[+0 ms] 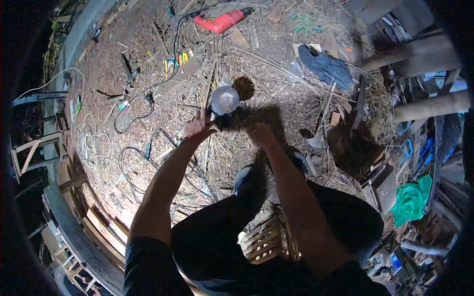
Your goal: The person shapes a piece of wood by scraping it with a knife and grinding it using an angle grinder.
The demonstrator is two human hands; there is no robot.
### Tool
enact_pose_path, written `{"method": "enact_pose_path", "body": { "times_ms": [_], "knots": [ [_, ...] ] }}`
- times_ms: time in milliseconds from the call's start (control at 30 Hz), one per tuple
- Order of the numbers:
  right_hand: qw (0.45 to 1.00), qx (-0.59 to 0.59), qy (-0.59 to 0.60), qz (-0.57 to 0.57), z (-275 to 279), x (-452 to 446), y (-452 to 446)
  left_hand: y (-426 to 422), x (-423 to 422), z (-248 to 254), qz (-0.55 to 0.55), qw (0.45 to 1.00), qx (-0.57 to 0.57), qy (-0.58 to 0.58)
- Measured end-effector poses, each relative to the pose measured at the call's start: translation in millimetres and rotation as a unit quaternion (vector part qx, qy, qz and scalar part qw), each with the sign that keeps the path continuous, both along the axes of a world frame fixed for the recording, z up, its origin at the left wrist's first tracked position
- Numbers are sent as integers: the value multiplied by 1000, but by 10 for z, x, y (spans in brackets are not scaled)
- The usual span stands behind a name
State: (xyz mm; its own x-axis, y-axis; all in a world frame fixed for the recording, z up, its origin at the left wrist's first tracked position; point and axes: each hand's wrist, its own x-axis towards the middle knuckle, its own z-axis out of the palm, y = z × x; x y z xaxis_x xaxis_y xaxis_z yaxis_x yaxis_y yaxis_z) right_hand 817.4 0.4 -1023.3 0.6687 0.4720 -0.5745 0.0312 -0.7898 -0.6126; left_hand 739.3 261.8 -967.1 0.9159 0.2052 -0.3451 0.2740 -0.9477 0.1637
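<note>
A round, pale, shiny object (225,100), like a translucent dome or bowl, stands on the littered ground in front of me. Its kind is not clear, and something dark sits just below it. My left hand (198,124) is down at its left side, thumb spread away from the fingers. Whether those fingers touch the round object cannot be made out. To the lower right of it, my right hand (259,134) is low over the ground with its fingers curled in. Shadow hides whatever might be in that hand. A dark brown round patch (244,88) lies beside the pale object.
A red power tool (222,21) lies at the far side, its dark cable (175,54) looping left. Blue-grey cloth (326,66), an open cardboard box (365,163) and a green plastic bag (412,200) are on the right. Straw and wood scraps cover the ground; a slatted wooden piece (264,241) is below me.
</note>
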Motion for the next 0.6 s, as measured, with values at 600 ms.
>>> {"method": "enact_pose_path", "body": {
  "times_ms": [600],
  "knots": [
    [994,26,93,54,640,-61,-216,-29,-250,-182,-75,997,-23,9]
  ]
}}
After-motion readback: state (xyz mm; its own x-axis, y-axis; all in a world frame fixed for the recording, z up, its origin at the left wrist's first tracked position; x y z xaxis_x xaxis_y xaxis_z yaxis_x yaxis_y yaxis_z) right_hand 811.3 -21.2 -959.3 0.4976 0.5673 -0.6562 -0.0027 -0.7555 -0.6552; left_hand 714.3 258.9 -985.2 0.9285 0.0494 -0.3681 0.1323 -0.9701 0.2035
